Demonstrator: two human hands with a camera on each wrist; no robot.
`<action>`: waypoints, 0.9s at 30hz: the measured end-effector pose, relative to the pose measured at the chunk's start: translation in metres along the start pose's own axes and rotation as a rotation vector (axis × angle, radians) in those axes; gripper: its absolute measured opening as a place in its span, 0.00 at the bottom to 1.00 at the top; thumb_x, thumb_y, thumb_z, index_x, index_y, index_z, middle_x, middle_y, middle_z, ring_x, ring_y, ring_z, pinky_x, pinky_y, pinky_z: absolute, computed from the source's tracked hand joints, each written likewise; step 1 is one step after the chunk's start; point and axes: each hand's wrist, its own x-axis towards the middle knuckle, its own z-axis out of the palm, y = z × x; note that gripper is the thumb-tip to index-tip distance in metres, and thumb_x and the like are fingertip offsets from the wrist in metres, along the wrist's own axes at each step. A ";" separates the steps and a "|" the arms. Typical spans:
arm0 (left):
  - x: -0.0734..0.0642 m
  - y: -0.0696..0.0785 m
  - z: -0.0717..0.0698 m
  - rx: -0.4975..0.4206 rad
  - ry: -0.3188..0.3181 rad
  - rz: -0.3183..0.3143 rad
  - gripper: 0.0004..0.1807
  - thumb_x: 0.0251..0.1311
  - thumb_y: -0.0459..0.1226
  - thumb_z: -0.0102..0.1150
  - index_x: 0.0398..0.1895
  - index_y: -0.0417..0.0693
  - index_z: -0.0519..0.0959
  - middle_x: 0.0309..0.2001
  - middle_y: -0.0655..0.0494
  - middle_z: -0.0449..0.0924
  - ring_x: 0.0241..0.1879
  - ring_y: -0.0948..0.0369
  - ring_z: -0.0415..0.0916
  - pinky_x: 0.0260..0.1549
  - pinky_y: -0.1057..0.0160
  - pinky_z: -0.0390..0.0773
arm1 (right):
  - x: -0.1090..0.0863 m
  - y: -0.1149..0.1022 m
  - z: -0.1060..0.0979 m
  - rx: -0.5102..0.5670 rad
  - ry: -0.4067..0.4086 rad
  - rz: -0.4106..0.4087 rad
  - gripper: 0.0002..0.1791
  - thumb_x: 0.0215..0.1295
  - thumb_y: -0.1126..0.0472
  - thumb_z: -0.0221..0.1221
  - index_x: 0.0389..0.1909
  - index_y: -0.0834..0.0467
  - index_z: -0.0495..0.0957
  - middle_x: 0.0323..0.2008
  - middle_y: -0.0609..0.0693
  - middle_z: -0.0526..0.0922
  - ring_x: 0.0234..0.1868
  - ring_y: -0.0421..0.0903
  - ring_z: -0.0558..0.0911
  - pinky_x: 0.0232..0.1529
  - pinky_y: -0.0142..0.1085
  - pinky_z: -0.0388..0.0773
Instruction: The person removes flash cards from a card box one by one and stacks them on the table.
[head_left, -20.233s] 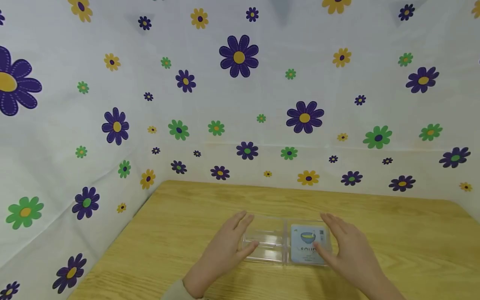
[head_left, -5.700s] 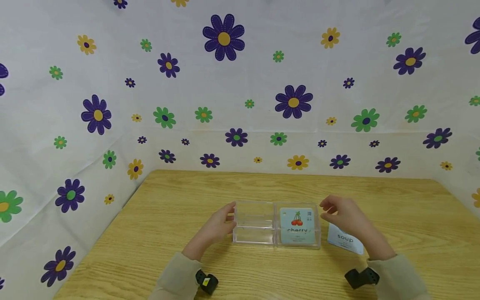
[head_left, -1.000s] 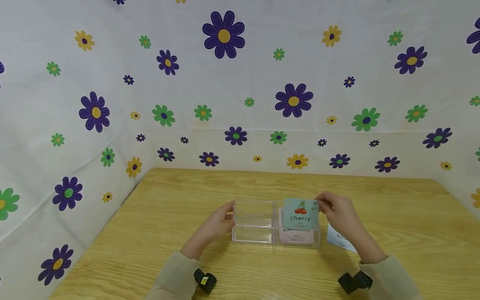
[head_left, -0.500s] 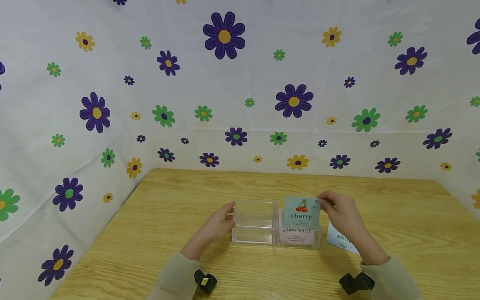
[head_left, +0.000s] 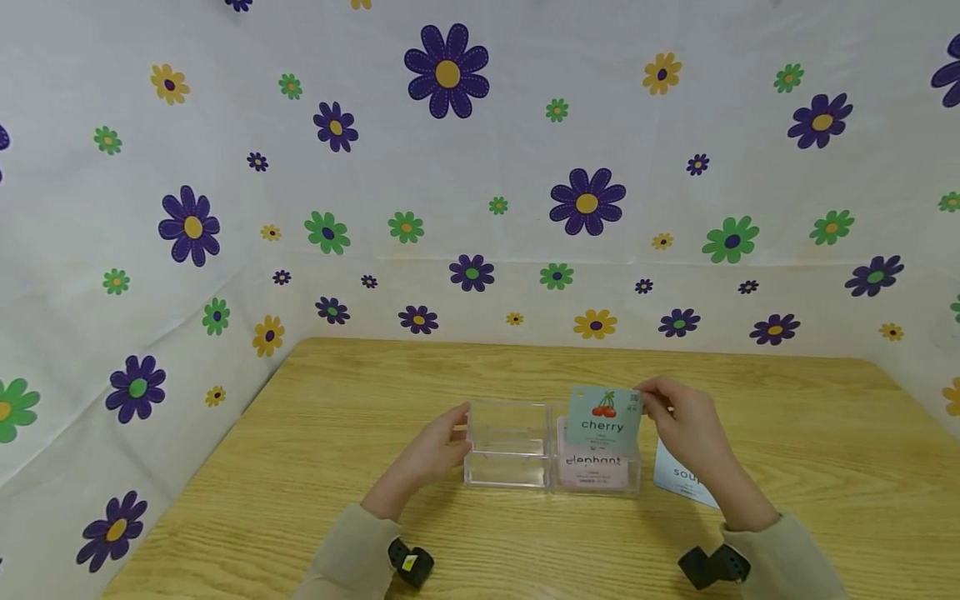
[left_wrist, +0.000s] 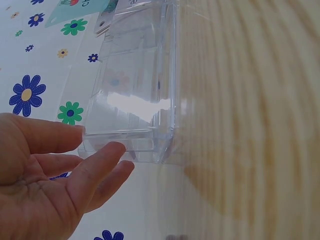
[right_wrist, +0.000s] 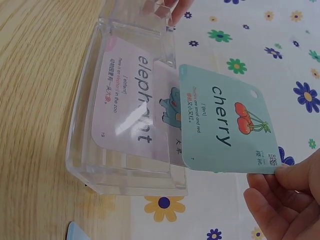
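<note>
Thumb and finger of my right hand (head_left: 686, 425) pinch the upper right corner of a green cherry flash card (right_wrist: 225, 120). The card is tilted above the right compartment of a clear plastic card box (head_left: 510, 487), overlapping a pink elephant flash card (right_wrist: 120, 95) that leans inside. My left hand (left_wrist: 45, 175) is at the box's left end, its fingertips right at the end wall and its fingers loosely bent. A blue soup flash card (head_left: 678, 479) lies on the table right of the box, partly hidden behind my right hand and wrist.
The box's left compartment (head_left: 507, 429) has no card in it. Box and cards are on a wood-grain table (head_left: 375, 375). A white flower-print cloth (head_left: 517, 167) hangs behind the table and along its left side.
The soup card, earlier in the box, now lies on the table. The cherry card has come up out of the right compartment, rising slightly over the last second, uncovering the elephant card.
</note>
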 end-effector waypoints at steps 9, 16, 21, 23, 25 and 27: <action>0.001 -0.001 0.000 0.004 0.009 -0.013 0.30 0.60 0.24 0.43 0.65 0.31 0.48 0.60 0.32 0.54 0.55 0.40 0.60 0.41 0.53 0.74 | 0.001 0.000 0.000 0.009 -0.007 0.016 0.06 0.60 0.74 0.50 0.35 0.69 0.76 0.30 0.58 0.79 0.30 0.51 0.79 0.30 0.39 0.78; 0.000 0.000 0.000 0.000 0.006 -0.014 0.30 0.60 0.24 0.43 0.65 0.31 0.47 0.60 0.31 0.54 0.55 0.40 0.60 0.42 0.52 0.74 | 0.000 0.004 -0.002 0.009 -0.013 0.022 0.07 0.60 0.74 0.50 0.36 0.69 0.75 0.31 0.58 0.79 0.31 0.51 0.78 0.31 0.39 0.78; 0.000 0.000 0.000 -0.006 0.004 -0.010 0.30 0.60 0.23 0.42 0.65 0.30 0.47 0.60 0.32 0.54 0.55 0.40 0.60 0.42 0.53 0.74 | 0.000 0.003 -0.006 0.003 -0.006 0.024 0.07 0.61 0.73 0.50 0.37 0.69 0.75 0.31 0.58 0.79 0.31 0.52 0.78 0.31 0.40 0.78; 0.000 0.000 0.000 -0.008 0.003 -0.011 0.30 0.60 0.23 0.42 0.65 0.30 0.47 0.60 0.32 0.54 0.55 0.40 0.60 0.42 0.52 0.74 | 0.001 0.006 -0.006 0.006 0.003 0.024 0.07 0.61 0.73 0.50 0.36 0.69 0.75 0.30 0.58 0.79 0.30 0.52 0.78 0.30 0.41 0.78; 0.000 0.000 0.000 -0.009 0.004 -0.013 0.30 0.60 0.23 0.42 0.65 0.30 0.47 0.60 0.32 0.54 0.55 0.40 0.60 0.42 0.52 0.74 | 0.001 0.012 -0.005 0.011 0.018 0.016 0.06 0.61 0.72 0.50 0.36 0.68 0.75 0.29 0.58 0.79 0.29 0.51 0.78 0.28 0.42 0.77; 0.000 0.001 0.000 -0.010 0.003 -0.014 0.30 0.60 0.23 0.42 0.65 0.31 0.47 0.60 0.32 0.54 0.55 0.40 0.60 0.42 0.52 0.74 | 0.002 0.021 -0.002 0.011 0.030 0.009 0.06 0.61 0.71 0.51 0.36 0.67 0.75 0.28 0.56 0.78 0.27 0.48 0.77 0.24 0.42 0.77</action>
